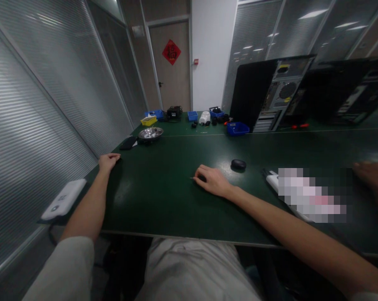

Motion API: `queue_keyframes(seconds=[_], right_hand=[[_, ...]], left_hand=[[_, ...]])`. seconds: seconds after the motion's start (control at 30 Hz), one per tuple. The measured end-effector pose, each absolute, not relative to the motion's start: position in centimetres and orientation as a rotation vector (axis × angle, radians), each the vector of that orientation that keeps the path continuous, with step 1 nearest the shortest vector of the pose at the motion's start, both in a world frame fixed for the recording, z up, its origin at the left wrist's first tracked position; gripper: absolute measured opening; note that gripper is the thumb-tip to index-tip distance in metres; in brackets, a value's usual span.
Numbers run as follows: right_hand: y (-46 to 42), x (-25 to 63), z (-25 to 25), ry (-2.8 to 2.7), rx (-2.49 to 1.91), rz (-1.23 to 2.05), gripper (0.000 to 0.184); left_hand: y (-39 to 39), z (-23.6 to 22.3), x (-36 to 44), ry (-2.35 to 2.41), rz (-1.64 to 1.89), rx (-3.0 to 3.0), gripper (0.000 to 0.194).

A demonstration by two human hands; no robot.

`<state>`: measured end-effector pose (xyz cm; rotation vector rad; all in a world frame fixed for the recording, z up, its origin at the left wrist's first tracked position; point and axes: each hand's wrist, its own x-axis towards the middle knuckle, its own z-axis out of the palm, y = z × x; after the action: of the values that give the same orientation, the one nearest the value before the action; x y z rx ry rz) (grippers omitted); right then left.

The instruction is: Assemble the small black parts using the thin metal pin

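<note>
My right hand [212, 179] rests over the middle of the green table [151, 196], its thumb and forefinger pinched. A tiny thin, light, pin-like piece [191, 178] sticks out from those fingertips; its kind is too small to tell. To the right of this hand lies a black computer mouse [238, 164]. At the table's left edge is my left hand [109, 162], fingers drawn together and pointing right. Whatever they may hold is hidden. Beyond it lie a flat black object [128, 143] and a shiny metal bowl [150, 133] with small bits inside.
A white box-shaped device [64, 200] stands at the left edge. Blue bins [238, 128], a yellow tray [149, 121] and a black device [174, 111] line the back. Computer cases [254, 92] stand at right. A white object [273, 179], partly pixelated, lies near another person's blurred hand [371, 173].
</note>
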<state>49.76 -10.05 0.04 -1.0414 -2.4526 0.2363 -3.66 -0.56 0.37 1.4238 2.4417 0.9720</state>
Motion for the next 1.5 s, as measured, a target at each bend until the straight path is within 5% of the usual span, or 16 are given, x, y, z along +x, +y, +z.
queue_keyframes(seconds=[0.47, 1.5], right_hand=[[-10.1, 49.7, 0.0, -2.359, -1.107, 0.229, 0.02], [-10.1, 49.7, 0.3, -2.447, -1.232, 0.173, 0.02]], left_hand=[[-5.0, -1.8, 25.2, 0.962, 0.742, 2.103, 0.029], [-7.0, 0.0, 23.9, 0.854, 0.675, 2.371, 0.026]])
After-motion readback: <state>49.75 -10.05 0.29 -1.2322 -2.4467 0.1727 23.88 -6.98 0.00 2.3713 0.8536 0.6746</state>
